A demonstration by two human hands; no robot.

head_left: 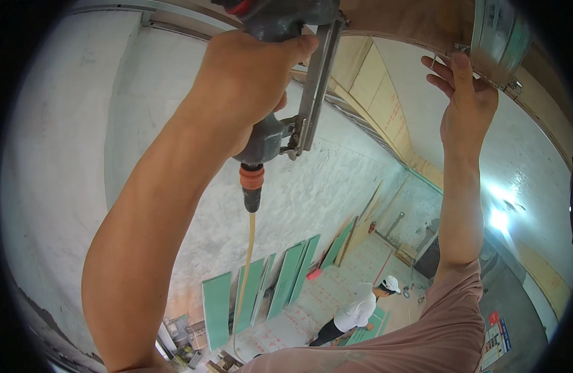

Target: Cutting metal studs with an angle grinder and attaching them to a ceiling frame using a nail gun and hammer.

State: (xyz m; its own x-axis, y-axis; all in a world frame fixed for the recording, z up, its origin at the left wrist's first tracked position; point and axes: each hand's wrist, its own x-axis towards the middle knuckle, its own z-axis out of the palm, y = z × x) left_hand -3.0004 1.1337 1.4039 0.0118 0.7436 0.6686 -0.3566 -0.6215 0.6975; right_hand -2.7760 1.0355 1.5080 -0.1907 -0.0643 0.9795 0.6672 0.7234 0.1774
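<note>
My left hand (243,81) is raised and wrapped round the handle of a dark grey pneumatic nail gun (261,142). The gun's metal magazine (314,93) runs along the hand's right side, and its top end meets a brown wooden board (411,20) overhead. An orange and black air fitting (251,180) hangs below the handle, joined to a pale hose (244,280). Reaching up on the right, my right hand (468,99) has its thumb at the board's lower edge, with fingers spread. Close to it, a metal channel (501,37) lies blurred against the board.
Far below, a person in a white shirt and cap (356,308) bends over a green board (370,329). Several green panels (218,304) lean on the rough grey wall (286,211). Pale plywood (386,105) lines the ceiling edge, and a bright lamp (499,219) shines at right.
</note>
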